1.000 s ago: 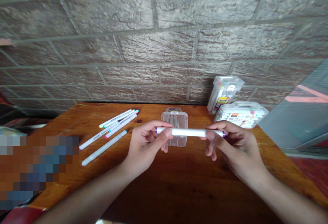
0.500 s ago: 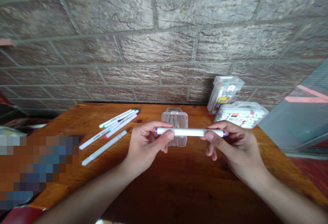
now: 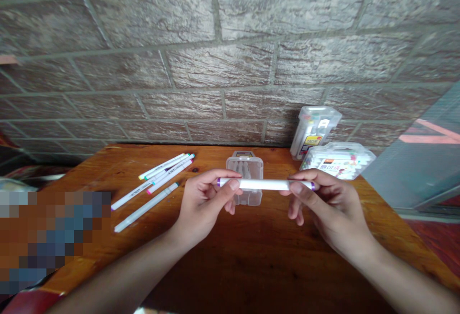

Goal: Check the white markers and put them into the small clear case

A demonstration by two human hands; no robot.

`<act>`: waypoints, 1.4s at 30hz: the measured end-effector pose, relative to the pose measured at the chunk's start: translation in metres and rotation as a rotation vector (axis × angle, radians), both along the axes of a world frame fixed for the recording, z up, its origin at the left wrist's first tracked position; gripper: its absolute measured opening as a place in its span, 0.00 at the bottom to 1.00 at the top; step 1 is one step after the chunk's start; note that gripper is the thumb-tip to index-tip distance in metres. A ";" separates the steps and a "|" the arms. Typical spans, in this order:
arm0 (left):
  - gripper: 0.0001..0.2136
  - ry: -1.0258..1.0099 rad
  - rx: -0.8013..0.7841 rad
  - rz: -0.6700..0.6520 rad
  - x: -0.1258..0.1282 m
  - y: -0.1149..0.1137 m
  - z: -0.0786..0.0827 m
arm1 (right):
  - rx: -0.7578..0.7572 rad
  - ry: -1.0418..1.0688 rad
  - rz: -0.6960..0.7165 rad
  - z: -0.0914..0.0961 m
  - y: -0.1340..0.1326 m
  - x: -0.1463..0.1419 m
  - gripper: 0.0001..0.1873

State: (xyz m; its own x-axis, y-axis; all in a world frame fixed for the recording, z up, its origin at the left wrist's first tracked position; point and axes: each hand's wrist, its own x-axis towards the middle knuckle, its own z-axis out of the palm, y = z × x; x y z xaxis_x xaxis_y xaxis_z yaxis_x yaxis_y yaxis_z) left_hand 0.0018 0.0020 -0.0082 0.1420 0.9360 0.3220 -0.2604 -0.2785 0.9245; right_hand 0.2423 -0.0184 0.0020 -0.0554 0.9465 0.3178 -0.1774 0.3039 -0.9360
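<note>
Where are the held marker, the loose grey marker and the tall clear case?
Held marker (image 3: 264, 185): head view, middle of its white barrel.
Loose grey marker (image 3: 146, 207): head view, middle of its barrel.
Tall clear case (image 3: 315, 130): head view, front wall above the label.

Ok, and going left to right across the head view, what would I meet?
Loose markers → left hand → held marker → right hand → grey panel.

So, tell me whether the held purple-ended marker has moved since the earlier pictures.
No, not visibly: the purple-ended marker still crosses the same part of the clear plastic case behind it.
</note>
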 end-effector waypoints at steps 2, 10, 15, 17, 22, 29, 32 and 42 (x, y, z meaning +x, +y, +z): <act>0.06 -0.024 0.001 -0.009 0.001 0.000 0.001 | -0.003 0.013 0.002 0.000 0.000 0.000 0.04; 0.08 -0.078 -0.010 -0.026 0.002 0.001 0.003 | -0.006 0.054 0.003 0.002 -0.001 -0.002 0.04; 0.08 -0.087 -0.007 -0.037 0.001 0.000 0.003 | -0.015 0.076 0.000 0.003 -0.001 -0.001 0.05; 0.09 -0.083 -0.003 -0.037 0.001 0.000 0.003 | -0.018 0.084 -0.002 0.004 -0.002 -0.001 0.06; 0.08 -0.084 0.005 -0.037 0.000 0.001 0.003 | -0.018 0.099 0.013 0.002 -0.001 -0.002 0.05; 0.09 -0.128 -0.003 -0.053 0.000 0.001 0.005 | -0.029 0.099 0.028 0.001 0.000 0.000 0.07; 0.09 -0.159 -0.016 -0.059 0.000 0.000 0.006 | -0.040 0.103 0.028 0.002 0.000 0.000 0.08; 0.10 -0.196 -0.041 -0.066 0.002 -0.001 0.009 | -0.070 0.142 0.032 0.006 -0.003 -0.001 0.09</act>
State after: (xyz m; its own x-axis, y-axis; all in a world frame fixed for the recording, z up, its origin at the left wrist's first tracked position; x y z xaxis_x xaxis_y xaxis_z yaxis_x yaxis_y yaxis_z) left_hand 0.0036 0.0013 0.0004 0.1421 0.9395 0.3117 -0.4533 -0.2182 0.8642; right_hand 0.2411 -0.0213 0.0080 -0.0455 0.9650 0.2583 -0.3177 0.2312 -0.9196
